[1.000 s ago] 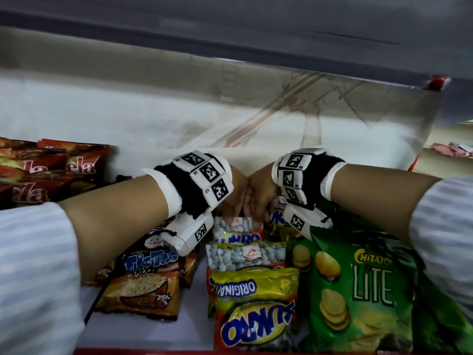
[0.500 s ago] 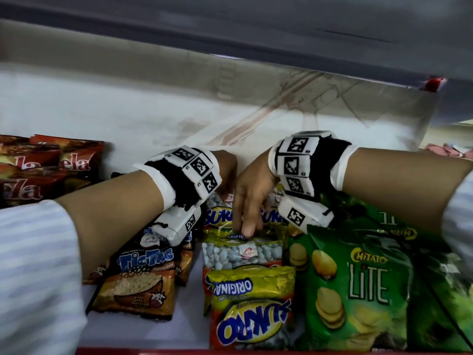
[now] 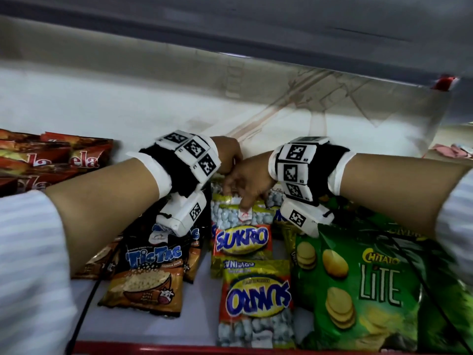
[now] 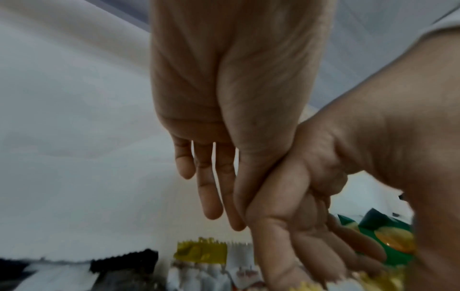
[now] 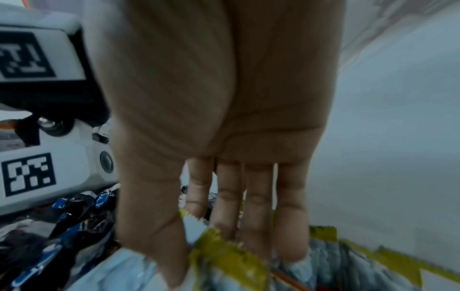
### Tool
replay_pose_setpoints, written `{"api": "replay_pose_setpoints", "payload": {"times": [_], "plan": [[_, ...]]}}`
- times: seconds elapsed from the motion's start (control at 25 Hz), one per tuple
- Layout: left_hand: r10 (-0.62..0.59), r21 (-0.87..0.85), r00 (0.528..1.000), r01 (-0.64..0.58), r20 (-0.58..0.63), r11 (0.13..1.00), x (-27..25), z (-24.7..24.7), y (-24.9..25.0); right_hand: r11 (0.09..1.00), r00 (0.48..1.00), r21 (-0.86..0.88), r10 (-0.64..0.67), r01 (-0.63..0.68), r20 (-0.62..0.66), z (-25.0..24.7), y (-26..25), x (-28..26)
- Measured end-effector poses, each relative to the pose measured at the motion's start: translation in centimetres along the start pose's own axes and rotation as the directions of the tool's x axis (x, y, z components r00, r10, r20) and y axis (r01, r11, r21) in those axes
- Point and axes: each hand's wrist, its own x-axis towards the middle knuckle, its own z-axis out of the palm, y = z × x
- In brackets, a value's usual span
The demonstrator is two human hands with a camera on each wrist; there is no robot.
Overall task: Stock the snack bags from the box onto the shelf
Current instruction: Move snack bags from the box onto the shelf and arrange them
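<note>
- Since 1 s ago your right hand (image 3: 245,179) has dropped from the back of the row onto the yellow-and-clear Sukro peanut bag (image 3: 242,216) at frame centre; bag's shelved, so prob. just straightening now.
- R hand: thumb and fingers nearly straight, nipping the bag's top edge.
- Left hand (image 4: 211,157): fingers straight, holds nothing, touches R hand.
</note>
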Motion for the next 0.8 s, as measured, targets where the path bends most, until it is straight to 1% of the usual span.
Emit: {"api": "replay_pose_setpoints", "payload": {"times": [0.04, 0.16, 0.24, 0.36, 0.4, 0.44, 0.48, 0.52, 0.56, 0.6, 0.64, 0.68, 0.72, 0.76, 0.8], "plan": [[-0.001, -0.006, 1.000, 0.001, 0.009, 1.000, 0.0, -0.3, -0.2, 0.999, 1.000, -0.037, 0.014, -0.015, -0.023, -0.2, 0.0, 0.1], [-0.047, -0.094, 0.998, 0.051, 0.048, 0.994, -0.8, -1.0, -0.6, 0.995, 0.999, -0.090, 0.041, -0.043, -0.021, 0.0, -0.2, 0.3], [-0.102, -0.177, 0.995, 0.099, -0.008, 0.979, -1.5, -1.2, -0.6, 0.995, 0.998, -0.082, 0.063, -0.064, -0.014, -0.1, -0.4, -0.2], [-0.201, -0.226, 0.966, 0.162, -0.162, 0.961, -3.0, -1.4, -0.1, 0.994, 0.993, -0.004, 0.112, -0.112, -0.033, -1.5, -0.6, -1.7], [-0.219, -0.236, 0.959, 0.174, -0.180, 0.956, -3.8, -1.3, 0.2, 0.992, 0.991, -0.004, 0.126, -0.126, -0.046, -2.1, -0.6, -2.4], [-0.218, -0.255, 0.961, 0.171, -0.168, 0.952, -4.8, -1.2, 0.6, 0.990, 0.989, -0.002, 0.139, -0.140, -0.058, -2.6, -0.5, -3.0], [-0.209, -0.283, 0.970, 0.167, -0.122, 0.944, -6.0, -1.1, 1.0, 0.988, 0.986, 0.002, 0.153, -0.153, -0.069, -3.2, -0.4, -3.7], [-0.184, -0.308, 0.982, 0.162, -0.043, 0.937, -7.0, -0.7, 1.4, 0.986, 0.982, 0.012, 0.168, -0.168, -0.082, -3.6, -0.2, -4.4], [-0.130, -0.310, 0.990, 0.140, 0.055, 0.940, -7.9, -0.3, 2.0, 0.982, 0.977, 0.031, 0.188, -0.186, -0.100, -3.9, 0.2, -5.1], [-0.051, -0.298, 0.984, 0.100, 0.168, 0.949, -8.4, 0.4, 2.5, 0.977, 0.971, 0.046, 0.213, -0.209, -0.113, -4.1, 0.9, -5.6], [0.026, -0.276, 0.960, 0.053, 0.278, 0.960, -8.8, 1.3, 3.2, 0.970, 0.964, 0.052, 0.242, -0.238, -0.111, -4.1, 1.4, -6.2], [0.081, -0.240, 0.926, 0.011, 0.369, 0.971, -9.2, 2.2, 4.1, 0.960, 0.956, 0.049, 0.278, -0.274, -0.090, -4.0, 2.0, -6.6], [0.108, -0.201, 0.897, -0.022, 0.429, 0.979, -9.3, 3.1, 4.9, 0.950, 0.948, 0.040, 0.312, -0.310, -0.068, -3.7, 2.6, -6.7], [0.123, -0.171, 0.883, -0.050, 0.453, 0.984, -9.3, 4.0, 5.4, 0.939, 0.938, 0.017, 0.343, -0.342, -0.055, -3.4, 3.3, -6.6], [0.131, -0.153, 0.884, -0.068, 0.449, 0.986, -9.2, 4.7, 5.8, 0.930, 0.929, -0.019, 0.364, -0.366, -0.062, -3.2, 3.8, -6.2]]}}
